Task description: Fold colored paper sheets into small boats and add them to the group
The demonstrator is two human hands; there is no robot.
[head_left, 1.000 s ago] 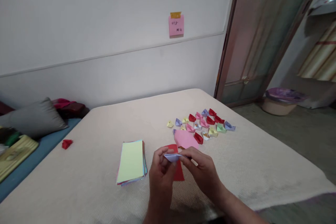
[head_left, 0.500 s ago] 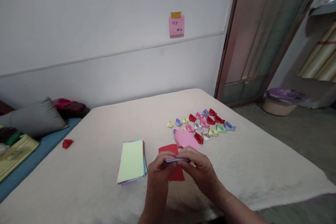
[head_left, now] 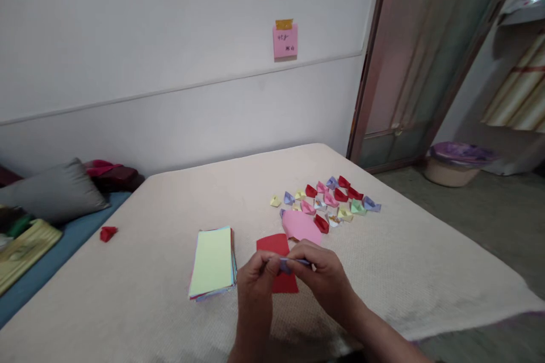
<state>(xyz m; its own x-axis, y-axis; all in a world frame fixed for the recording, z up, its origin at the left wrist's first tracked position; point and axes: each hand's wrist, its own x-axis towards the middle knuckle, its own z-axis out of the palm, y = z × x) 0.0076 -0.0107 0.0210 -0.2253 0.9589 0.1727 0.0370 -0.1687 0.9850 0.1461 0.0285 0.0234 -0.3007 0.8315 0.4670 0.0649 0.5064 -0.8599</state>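
Observation:
A small piece of folded purple paper (head_left: 286,263) is pinched between my two hands, mostly covered by the fingers. My left hand (head_left: 259,273) grips its left end with the thumb on the near face. On the other end, my right hand (head_left: 315,266) is closed with thumb and fingers together. Below the hands lies a red paper sheet (head_left: 272,244), partly hidden by them. Just beyond is a curled pink paper sheet (head_left: 302,225). Several small folded paper boats (head_left: 330,199) in red, pink, yellow, purple, green and white stand behind it.
Left of my hands lies a stack of coloured paper (head_left: 213,261), pale yellow on top. A red folded paper piece (head_left: 108,233) sits at the far left of the cloth-covered surface (head_left: 149,272). A grey pillow (head_left: 55,190) is beyond the left edge; a bin (head_left: 457,164) stands on the floor at right.
The purple paper has tilted, so more of its near face shows between my thumbs. My hands have shifted slightly around it; the other papers stay in place.

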